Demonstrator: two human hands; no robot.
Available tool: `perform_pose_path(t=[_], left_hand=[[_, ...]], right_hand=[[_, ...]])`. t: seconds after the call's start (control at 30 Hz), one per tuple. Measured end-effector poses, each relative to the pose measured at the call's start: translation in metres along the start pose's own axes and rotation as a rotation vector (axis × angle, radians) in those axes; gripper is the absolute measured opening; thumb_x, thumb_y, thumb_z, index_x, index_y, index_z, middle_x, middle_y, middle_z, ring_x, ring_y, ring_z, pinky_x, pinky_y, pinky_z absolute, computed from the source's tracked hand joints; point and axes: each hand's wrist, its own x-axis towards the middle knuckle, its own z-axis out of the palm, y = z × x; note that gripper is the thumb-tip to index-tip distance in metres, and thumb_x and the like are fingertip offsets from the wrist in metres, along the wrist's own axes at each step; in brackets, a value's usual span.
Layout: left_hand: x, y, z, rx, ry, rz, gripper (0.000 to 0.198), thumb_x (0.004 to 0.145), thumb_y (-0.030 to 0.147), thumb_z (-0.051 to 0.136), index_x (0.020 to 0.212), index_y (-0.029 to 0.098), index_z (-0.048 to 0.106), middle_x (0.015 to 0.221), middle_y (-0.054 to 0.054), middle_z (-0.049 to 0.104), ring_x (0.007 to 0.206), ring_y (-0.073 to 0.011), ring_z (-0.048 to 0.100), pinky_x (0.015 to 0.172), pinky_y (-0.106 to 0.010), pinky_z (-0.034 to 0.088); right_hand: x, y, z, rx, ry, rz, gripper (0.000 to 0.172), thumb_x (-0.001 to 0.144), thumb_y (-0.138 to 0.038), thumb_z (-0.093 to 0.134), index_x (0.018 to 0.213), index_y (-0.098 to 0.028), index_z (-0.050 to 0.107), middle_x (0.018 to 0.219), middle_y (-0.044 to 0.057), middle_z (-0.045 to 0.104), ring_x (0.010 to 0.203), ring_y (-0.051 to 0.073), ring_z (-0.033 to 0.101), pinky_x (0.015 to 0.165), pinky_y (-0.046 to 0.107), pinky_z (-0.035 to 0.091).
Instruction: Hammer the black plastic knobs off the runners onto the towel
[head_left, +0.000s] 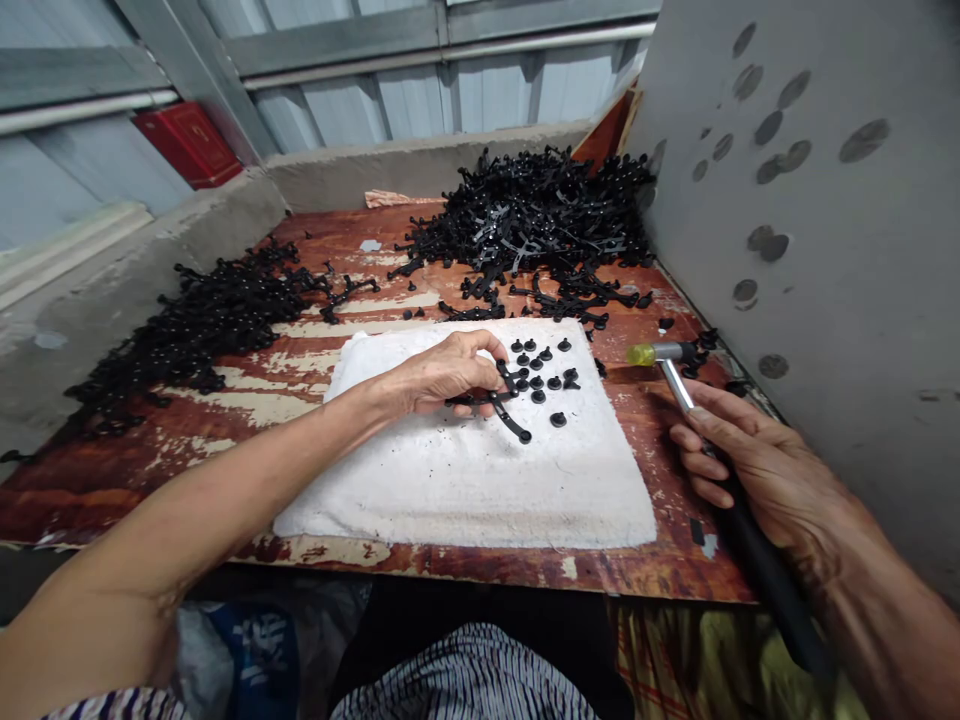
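Note:
My left hand (457,372) is over the white cloth (450,490), its fingers closed on a black branched plastic part (510,415) with small round ends. Just right of those fingers, several small black round caps with pegs (553,383) stand on the cloth. In my right hand (739,440) is a small mallet (679,385) with a yellow tip, a metal neck and a black handle. It is held above the table's right side, apart from the cloth. The fingers of my left hand partly hide the black part.
A big heap of black branched parts (532,220) lies at the back of the worn red-brown table (360,270). Another heap (202,320) lies on the left. A grey panel (817,220) borders the right side, and a red box (191,145) rests on the ledge.

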Motion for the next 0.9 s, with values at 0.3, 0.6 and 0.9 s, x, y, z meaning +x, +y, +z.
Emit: perform_pose_path(t=[0.3, 0.6, 0.9], left_hand=[[0.0005, 0.0016, 0.002, 0.005, 0.012, -0.018, 0.026, 0.082, -0.003, 0.05, 0.096, 0.017, 0.041, 0.065, 0.0, 0.056, 0.042, -0.0096, 0.051, 0.031, -0.015, 0.025], [0.0064, -0.0054, -0.0022, -0.038, -0.018, 0.011, 0.027, 0.082, -0.003, 0.051, 0.096, 0.017, 0.04, 0.067, 0.0, 0.057, 0.042, -0.0103, 0.052, 0.031, -0.015, 0.025], [0.007, -0.0059, -0.0012, -0.028, -0.018, 0.005, 0.027, 0.08, -0.002, 0.053, 0.097, 0.017, 0.041, 0.068, -0.001, 0.057, 0.041, -0.01, 0.052, 0.031, -0.015, 0.025]], right_hand=[[-0.0005, 0.0004, -0.002, -0.009, 0.0, -0.004, 0.065, 0.059, -0.035, 0.085, 0.116, -0.019, 0.059, 0.062, -0.004, 0.042, 0.042, 0.003, 0.028, 0.029, 0.011, 0.026], [-0.0025, -0.0014, 0.001, 0.003, 0.013, 0.009, 0.069, 0.051, -0.036, 0.088, 0.112, -0.018, 0.061, 0.06, -0.004, 0.042, 0.041, 0.003, 0.028, 0.029, 0.011, 0.026], [-0.0029, -0.0015, 0.0013, -0.011, 0.03, 0.01, 0.075, 0.046, -0.039, 0.09, 0.112, -0.019, 0.06, 0.06, -0.005, 0.042, 0.041, 0.003, 0.028, 0.028, 0.011, 0.026]])
